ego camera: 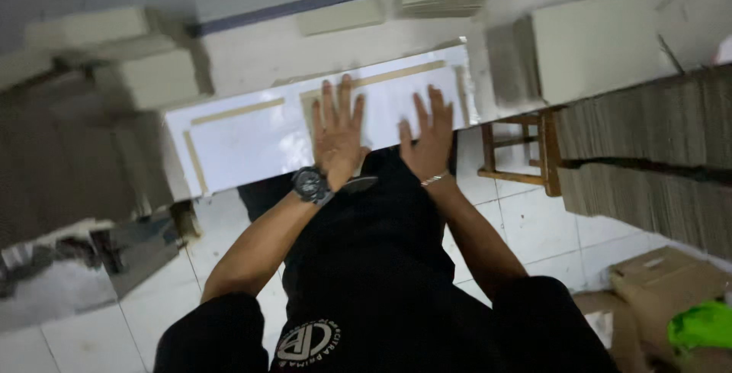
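While pressed flat on a glossy white sheet (pixel 252 140), both hands lie palm down, fingers spread and straight, gripping nothing. Left hand (pixel 336 133) near the sheet's middle, with a chunky black wristwatch (pixel 310 184) on the wrist; right hand (pixel 429 138) just right of it, with a thin silver bracelet (pixel 435 179). Bare forearms angled up from the near edge, converging toward the sheet; black short sleeves at the shoulders.

Sheet long and rectangular, shiny, lying on a work surface, carrying thin tan card strips (pixel 238 110) that frame 2 rectangular panels, 1 left and 1 under the hands. Dark, blade-like object (pixel 360 184) between the wrists, too unclear to identify.

Far and left: stacks of greyish board pieces (pixel 156 75), matte and blocky. Right: a large pale board (pixel 591 45), then tall stacks of flat cardboard (pixel 656 152) with layered edges, and a small wooden stool (pixel 522 152) below. Near right: a brown carton (pixel 656 278) and something bright green (pixel 701 326). White tiled floor (pixel 534 228) underneath.
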